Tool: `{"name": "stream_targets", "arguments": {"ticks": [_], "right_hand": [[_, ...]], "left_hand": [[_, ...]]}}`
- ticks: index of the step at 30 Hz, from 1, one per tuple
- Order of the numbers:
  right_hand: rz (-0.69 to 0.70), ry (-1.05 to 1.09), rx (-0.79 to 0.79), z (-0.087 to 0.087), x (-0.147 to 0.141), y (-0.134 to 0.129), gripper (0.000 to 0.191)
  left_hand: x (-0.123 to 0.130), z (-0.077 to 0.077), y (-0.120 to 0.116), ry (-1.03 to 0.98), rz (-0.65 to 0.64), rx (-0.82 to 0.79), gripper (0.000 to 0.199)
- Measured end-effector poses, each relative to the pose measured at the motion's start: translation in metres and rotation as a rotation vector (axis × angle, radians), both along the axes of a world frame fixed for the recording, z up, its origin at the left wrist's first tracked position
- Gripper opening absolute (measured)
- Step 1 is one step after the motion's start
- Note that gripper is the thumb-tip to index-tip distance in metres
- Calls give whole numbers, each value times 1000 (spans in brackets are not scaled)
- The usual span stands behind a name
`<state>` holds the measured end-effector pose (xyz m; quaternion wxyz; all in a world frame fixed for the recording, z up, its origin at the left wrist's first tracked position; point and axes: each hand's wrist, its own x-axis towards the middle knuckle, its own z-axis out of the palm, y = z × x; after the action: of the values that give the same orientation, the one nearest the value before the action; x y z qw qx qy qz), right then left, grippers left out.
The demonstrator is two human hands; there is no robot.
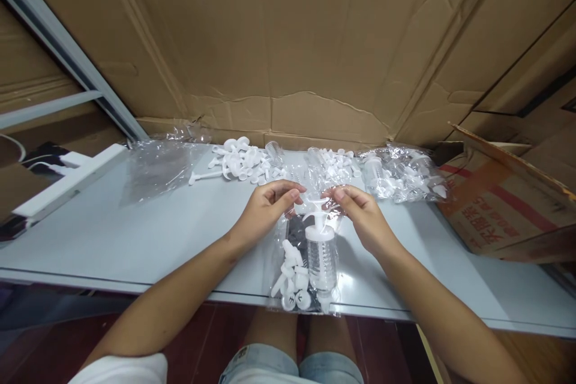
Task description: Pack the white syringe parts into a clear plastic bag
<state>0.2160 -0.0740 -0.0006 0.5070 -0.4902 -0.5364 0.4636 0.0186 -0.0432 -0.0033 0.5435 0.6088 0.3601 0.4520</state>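
We see both hands at the mouth of a clear plastic bag (294, 229), which lies on the grey tabletop (157, 228) straight in front of the body, its lower end at the front edge. The left hand (263, 210) has thumb and forefinger pinched together on the film at one side; the right hand (366, 216) pinches the other side in the same way. Gripping from opposite sides probably keeps the film under control without pressing on what is inside.

In the bag we find a clear-barrelled plunger press (321, 264) with a white cap and handle, lying lengthwise beside a cluster of small white fittings (293, 276) — an arrangement that seems to suit the long, narrow bag. The handle sits between the two hands, close to the fingertips.

Farther back, a heap of white plastic parts (236, 162) and a second, smaller heap (339, 162) lie within reach, likely for easy picking. We also note a filled bag (405, 174) at the right, near a cardboard box (499, 210), and a flat bag (162, 162) at the left — well away from the hands.
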Motion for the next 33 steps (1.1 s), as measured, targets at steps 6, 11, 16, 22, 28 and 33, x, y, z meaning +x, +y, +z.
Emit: {"name": "stream_targets", "arguments": {"ticks": [6, 11, 16, 22, 28, 33], "right_hand": [[-24, 8, 45, -1, 7, 5, 25], [13, 71, 85, -5, 10, 8, 23], [45, 129, 105, -10, 15, 13, 21], [115, 262, 104, -12, 17, 17, 23], [263, 267, 161, -11, 24, 20, 15], [383, 170, 213, -9, 32, 24, 12]], "left_hand": [[-2, 10, 0, 54, 57, 61, 24], [-7, 11, 6, 68, 21, 83, 21], [-11, 5, 13, 10, -4, 123, 17], [-11, 0, 15, -131, -41, 111, 18], [-14, -2, 18, -178, -113, 117, 9], [-18, 1, 19, -155, -161, 169, 11]]}}
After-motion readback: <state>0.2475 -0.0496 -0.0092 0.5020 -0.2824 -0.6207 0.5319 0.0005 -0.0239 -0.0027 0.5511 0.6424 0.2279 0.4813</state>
